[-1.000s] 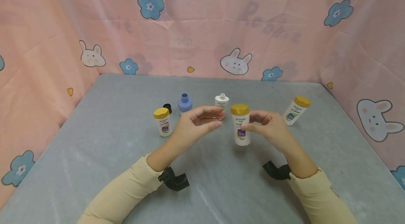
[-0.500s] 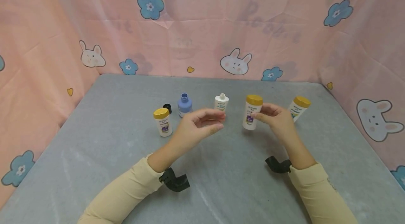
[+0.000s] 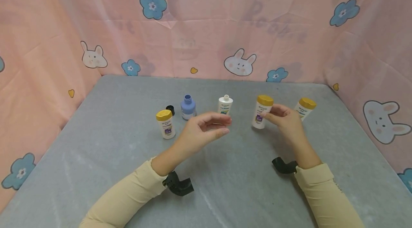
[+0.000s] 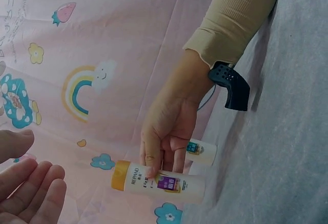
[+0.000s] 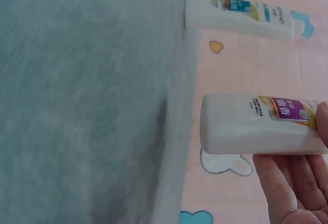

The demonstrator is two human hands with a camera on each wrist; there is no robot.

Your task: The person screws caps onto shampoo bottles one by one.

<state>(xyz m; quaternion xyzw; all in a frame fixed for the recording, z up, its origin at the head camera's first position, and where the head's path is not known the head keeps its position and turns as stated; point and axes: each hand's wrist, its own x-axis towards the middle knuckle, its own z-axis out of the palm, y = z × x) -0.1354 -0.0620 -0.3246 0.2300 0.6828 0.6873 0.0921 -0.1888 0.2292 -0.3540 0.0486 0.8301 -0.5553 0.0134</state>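
Observation:
My right hand (image 3: 289,120) holds a white shampoo bottle (image 3: 259,113) with a gold cap and a purple label, thumb in front and fingers behind. It is nearly upright; whether its base touches the table I cannot tell. In the right wrist view, the bottle's lower part (image 5: 246,124) shows above the table edge. My left hand (image 3: 201,129) hovers at the middle with loosely bent fingers and nothing in them. Just behind it stands an uncapped white bottle (image 3: 225,104) with a teal label. A similar gold-capped bottle (image 3: 167,127) stands to the left.
A blue open-necked bottle (image 3: 188,108) stands at centre-left, with a black cap (image 3: 170,109) beside it. Behind my right hand, another gold-capped white bottle (image 3: 305,106) leans to the right, partly hidden. Grey cloth covers the table (image 3: 128,185); a pink printed curtain (image 3: 206,34) surrounds it.
My right hand has carried the shampoo bottle rightward and farther back, away from my left hand. The left hand has shifted only slightly to the right.

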